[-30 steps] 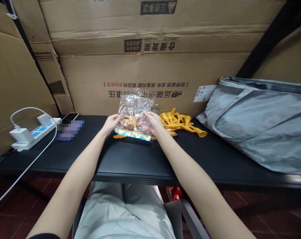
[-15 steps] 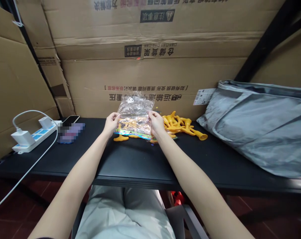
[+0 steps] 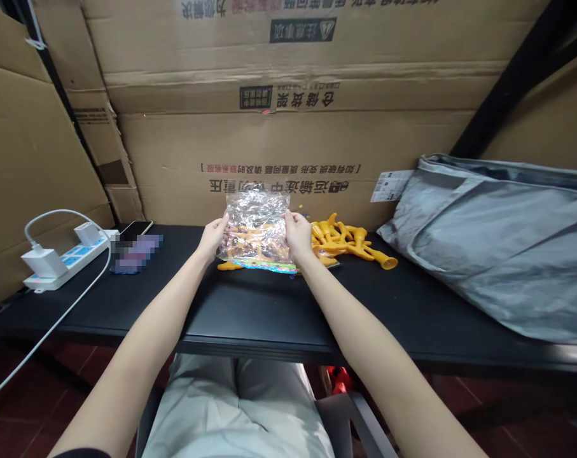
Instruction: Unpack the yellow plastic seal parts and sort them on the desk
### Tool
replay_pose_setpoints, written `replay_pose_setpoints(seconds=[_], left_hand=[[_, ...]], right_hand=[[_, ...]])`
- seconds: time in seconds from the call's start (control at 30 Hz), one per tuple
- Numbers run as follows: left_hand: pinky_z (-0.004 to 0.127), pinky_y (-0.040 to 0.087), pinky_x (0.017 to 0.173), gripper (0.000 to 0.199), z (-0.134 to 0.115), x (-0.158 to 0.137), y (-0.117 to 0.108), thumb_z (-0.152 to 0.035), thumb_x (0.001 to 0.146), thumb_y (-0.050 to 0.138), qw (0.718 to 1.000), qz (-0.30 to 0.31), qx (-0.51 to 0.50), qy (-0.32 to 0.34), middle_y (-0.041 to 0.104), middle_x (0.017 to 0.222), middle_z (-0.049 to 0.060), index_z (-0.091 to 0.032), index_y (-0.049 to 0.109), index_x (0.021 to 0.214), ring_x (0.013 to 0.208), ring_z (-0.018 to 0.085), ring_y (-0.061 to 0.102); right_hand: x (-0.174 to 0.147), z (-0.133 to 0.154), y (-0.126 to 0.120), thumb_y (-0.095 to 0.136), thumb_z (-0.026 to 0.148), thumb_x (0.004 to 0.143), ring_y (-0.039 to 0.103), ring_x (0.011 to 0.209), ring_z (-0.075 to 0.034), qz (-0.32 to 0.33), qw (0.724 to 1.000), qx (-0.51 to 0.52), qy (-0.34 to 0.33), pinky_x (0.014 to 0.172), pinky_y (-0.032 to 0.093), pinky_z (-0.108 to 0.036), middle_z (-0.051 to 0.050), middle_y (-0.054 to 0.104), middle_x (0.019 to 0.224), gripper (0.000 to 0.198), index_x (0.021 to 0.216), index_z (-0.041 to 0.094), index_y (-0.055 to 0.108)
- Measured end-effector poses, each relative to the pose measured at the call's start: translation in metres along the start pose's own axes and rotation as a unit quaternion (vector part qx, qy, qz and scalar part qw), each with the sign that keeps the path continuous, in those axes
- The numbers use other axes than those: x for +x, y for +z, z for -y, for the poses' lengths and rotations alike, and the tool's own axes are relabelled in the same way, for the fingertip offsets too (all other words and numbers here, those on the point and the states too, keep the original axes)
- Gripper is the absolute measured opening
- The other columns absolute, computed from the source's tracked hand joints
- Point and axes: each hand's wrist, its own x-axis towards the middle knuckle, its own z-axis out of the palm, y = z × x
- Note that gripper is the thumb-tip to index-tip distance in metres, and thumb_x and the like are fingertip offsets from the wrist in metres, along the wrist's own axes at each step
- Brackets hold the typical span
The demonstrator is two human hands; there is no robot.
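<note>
Between my two hands a clear plastic bag point(image 3: 257, 213) is stretched out, with a colourful printed strip along its lower edge. My left hand point(image 3: 214, 236) pinches its left side, and my right hand point(image 3: 298, 235) grips its right side. Yellow-orange shapes show through the film; whether they lie inside the bag or behind it I cannot tell. One yellow piece point(image 3: 229, 266) sticks out below the bag at the left. Just right of my right hand lies a pile of yellow-orange plastic pieces point(image 3: 348, 240), some with flared ends.
A white power strip point(image 3: 71, 261) with plugged-in chargers and a white cable stands on the black table point(image 3: 264, 312) at the left, near a phone point(image 3: 135, 229). A grey fabric bag point(image 3: 498, 248) lies at the right. A cardboard sheet point(image 3: 288, 140) forms the back wall.
The bag has tipped and flattened: its top edge is lower and its printed strip has come slightly down and nearer. Both hands keep their hold almost in place.
</note>
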Motion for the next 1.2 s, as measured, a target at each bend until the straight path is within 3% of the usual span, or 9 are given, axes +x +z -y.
replay_pose_setpoints(seconds=[0.1, 0.3, 0.47, 0.67, 0.87, 1.03, 1.2], left_hand=[[0.018, 0.032, 0.039, 0.038, 0.000, 0.001, -0.001, -0.048, 0.076, 0.067, 0.999, -0.004, -0.039, 0.000, 0.046, 0.047, -0.007, -0.018, 0.049, 0.062, 0.038, 0.006, 0.041], [0.019, 0.020, 0.033, 0.033, -0.007, -0.007, 0.001, -0.039, 0.083, 0.060, 0.998, -0.067, 0.014, 0.018, 0.031, 0.038, -0.010, -0.019, 0.047, 0.061, 0.030, 0.005, 0.027], [0.021, 0.016, 0.033, 0.031, -0.008, -0.008, -0.002, -0.038, 0.084, 0.056, 0.997, -0.069, 0.021, 0.020, 0.025, 0.035, -0.010, -0.020, 0.046, 0.060, 0.028, 0.006, 0.022], [0.018, 0.026, 0.038, 0.027, -0.005, -0.002, -0.004, -0.036, 0.076, 0.064, 0.997, -0.051, -0.051, 0.030, 0.041, 0.045, -0.008, -0.017, 0.052, 0.061, 0.036, 0.005, 0.035], [0.021, 0.011, 0.034, 0.036, -0.009, -0.010, 0.001, -0.047, 0.084, 0.059, 0.999, -0.038, 0.018, 0.023, 0.028, 0.034, -0.010, -0.017, 0.055, 0.064, 0.029, 0.005, 0.023], [0.022, 0.011, 0.036, 0.047, -0.002, -0.007, -0.001, -0.056, 0.083, 0.057, 0.998, -0.045, -0.015, 0.031, 0.026, 0.034, -0.009, -0.019, 0.044, 0.057, 0.030, 0.005, 0.022], [0.021, 0.015, 0.034, 0.029, -0.001, -0.003, -0.005, -0.036, 0.084, 0.061, 0.998, -0.042, -0.037, 0.028, 0.034, 0.040, -0.009, -0.019, 0.048, 0.065, 0.031, 0.005, 0.027]], right_hand=[[-0.002, -0.001, -0.001, 0.065, 0.066, 0.067, 0.030, 0.032, -0.010, -0.003, 1.000, -0.012, -0.006, 0.035, 0.024, -0.026, 0.010, 0.031, 0.041, 0.044, 0.072, 0.026, 0.049], [-0.001, -0.003, 0.001, 0.063, 0.061, 0.071, 0.033, 0.034, -0.011, 0.003, 1.000, -0.007, 0.017, 0.037, 0.027, -0.026, 0.009, 0.036, 0.041, 0.039, 0.069, 0.025, 0.048], [-0.002, 0.003, 0.003, 0.066, 0.048, 0.072, 0.036, 0.042, -0.009, 0.000, 0.996, 0.079, 0.044, 0.040, 0.030, -0.023, 0.007, 0.043, 0.051, 0.033, 0.062, 0.023, 0.046], [-0.009, 0.010, 0.003, 0.070, 0.041, 0.067, 0.040, 0.043, -0.008, 0.058, 0.986, 0.115, 0.106, 0.038, 0.032, -0.023, 0.006, 0.049, 0.058, 0.029, 0.061, 0.022, 0.050], [-0.009, 0.005, 0.005, 0.074, 0.047, 0.066, 0.035, 0.041, -0.008, 0.053, 0.992, 0.079, 0.087, 0.040, 0.029, -0.024, 0.007, 0.047, 0.055, 0.032, 0.066, 0.021, 0.055], [-0.003, -0.001, 0.005, 0.073, 0.038, 0.067, 0.038, 0.048, -0.008, 0.017, 0.995, 0.073, 0.069, 0.048, 0.031, -0.023, 0.006, 0.046, 0.053, 0.028, 0.057, 0.019, 0.054], [0.001, -0.001, 0.005, 0.070, 0.033, 0.066, 0.046, 0.056, -0.009, -0.003, 0.992, 0.111, 0.065, 0.055, 0.038, -0.022, 0.004, 0.053, 0.058, 0.023, 0.059, 0.020, 0.054]])
